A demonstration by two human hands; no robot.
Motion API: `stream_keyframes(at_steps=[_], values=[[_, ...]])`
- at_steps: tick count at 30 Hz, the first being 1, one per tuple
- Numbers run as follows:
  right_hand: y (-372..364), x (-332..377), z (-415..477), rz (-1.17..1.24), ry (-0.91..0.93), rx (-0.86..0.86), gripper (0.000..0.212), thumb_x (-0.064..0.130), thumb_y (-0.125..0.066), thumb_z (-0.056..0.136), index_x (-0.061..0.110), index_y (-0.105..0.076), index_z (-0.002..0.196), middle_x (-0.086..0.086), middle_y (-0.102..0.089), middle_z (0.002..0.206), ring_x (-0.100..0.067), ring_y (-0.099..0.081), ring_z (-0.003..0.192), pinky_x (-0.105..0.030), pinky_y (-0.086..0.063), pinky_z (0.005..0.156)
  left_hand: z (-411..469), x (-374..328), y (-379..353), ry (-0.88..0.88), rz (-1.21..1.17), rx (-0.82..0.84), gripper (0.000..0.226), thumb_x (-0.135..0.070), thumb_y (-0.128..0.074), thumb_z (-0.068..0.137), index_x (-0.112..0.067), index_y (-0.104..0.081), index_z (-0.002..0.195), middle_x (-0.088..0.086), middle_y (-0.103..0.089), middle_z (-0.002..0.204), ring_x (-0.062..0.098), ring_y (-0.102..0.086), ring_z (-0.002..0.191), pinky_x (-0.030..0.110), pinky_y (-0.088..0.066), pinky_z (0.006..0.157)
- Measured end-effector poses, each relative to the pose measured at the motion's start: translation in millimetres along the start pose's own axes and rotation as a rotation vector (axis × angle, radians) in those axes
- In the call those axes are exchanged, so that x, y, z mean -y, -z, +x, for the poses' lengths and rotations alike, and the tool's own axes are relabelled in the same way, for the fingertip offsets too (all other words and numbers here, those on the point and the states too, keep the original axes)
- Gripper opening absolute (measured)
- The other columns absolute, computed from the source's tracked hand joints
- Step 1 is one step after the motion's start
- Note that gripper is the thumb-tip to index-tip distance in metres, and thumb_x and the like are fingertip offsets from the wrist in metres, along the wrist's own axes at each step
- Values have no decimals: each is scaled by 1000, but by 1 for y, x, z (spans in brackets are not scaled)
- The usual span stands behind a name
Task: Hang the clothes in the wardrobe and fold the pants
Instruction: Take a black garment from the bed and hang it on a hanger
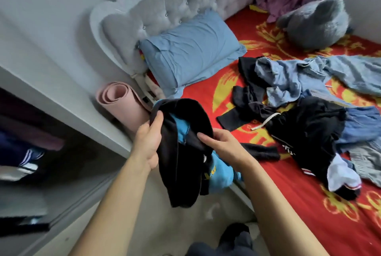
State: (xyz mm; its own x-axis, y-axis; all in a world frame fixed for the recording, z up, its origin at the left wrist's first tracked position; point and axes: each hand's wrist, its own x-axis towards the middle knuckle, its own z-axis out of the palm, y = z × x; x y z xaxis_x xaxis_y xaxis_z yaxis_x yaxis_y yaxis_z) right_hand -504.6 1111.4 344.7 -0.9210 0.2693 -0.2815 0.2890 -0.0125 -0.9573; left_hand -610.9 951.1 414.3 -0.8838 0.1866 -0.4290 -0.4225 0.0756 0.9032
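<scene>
Black cloth with a blue inside, a garment, hangs between both hands above the floor, just beside the bed. The left hand grips its upper edge, thumb in front. The right hand pinches the other side. More clothes lie on the red sheet. The wardrobe stands at the left.

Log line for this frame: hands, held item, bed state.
left hand: grips black garment | right hand: pinches it | clothes pile: loose on red bedspread
</scene>
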Motion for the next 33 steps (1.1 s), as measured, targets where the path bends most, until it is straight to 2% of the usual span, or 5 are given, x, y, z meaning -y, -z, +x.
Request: stream_keyframes(at_steps=[3, 10, 20, 26, 33], values=[[-44, 21, 4, 16, 63, -266, 30, 45, -56, 86, 19, -68, 94, -1, -67, 86, -15, -61, 80, -48, -52, 78, -4, -5, 69, -100, 52, -65, 36, -49, -64, 91, -15, -69, 103, 0, -75, 105, 16, -70, 101, 34, -53, 91], [-193, 74, -21, 393, 12, -221, 35, -2, -42, 91, 11, -74, 82, -10, -74, 83, -22, -69, 76, -29, -54, 69, -27, -14, 252, -260, -27, -211, 12, -30, -63, 96, -25, -73, 91, -11, -75, 95, 8, -69, 95, 21, -51, 79], [-375, 85, -33, 193, -581, 662, 93, 79, -20, 91, 2, -68, 113, -16, -71, 102, -26, -69, 85, -37, -55, 77, -85, -26, 399, -331, -402, 9, 20, -15, -49, 101, -11, -67, 91, 3, -71, 90, 10, -67, 88, 24, -48, 89], [-526, 119, -43, -71, -349, 545, 36, -1, -33, 105, -14, -46, 136, -6, -60, 93, -22, -54, 83, -18, -42, 66, -134, 7, 459, -399, -94, 236, 13, -19, -61, 82, -14, -73, 83, 2, -62, 85, 12, -57, 88, 22, -43, 85], [-670, 113, 54, 273, -546, 681, 19, 12, -42, 100, 14, -61, 103, -11, -69, 73, -19, -67, 65, -25, -57, 59, -121, 54, 598, -191, -150, 218, 29, -4, -49, 78, -7, -67, 101, 20, -69, 111, 27, -63, 105, 30, -47, 93]])
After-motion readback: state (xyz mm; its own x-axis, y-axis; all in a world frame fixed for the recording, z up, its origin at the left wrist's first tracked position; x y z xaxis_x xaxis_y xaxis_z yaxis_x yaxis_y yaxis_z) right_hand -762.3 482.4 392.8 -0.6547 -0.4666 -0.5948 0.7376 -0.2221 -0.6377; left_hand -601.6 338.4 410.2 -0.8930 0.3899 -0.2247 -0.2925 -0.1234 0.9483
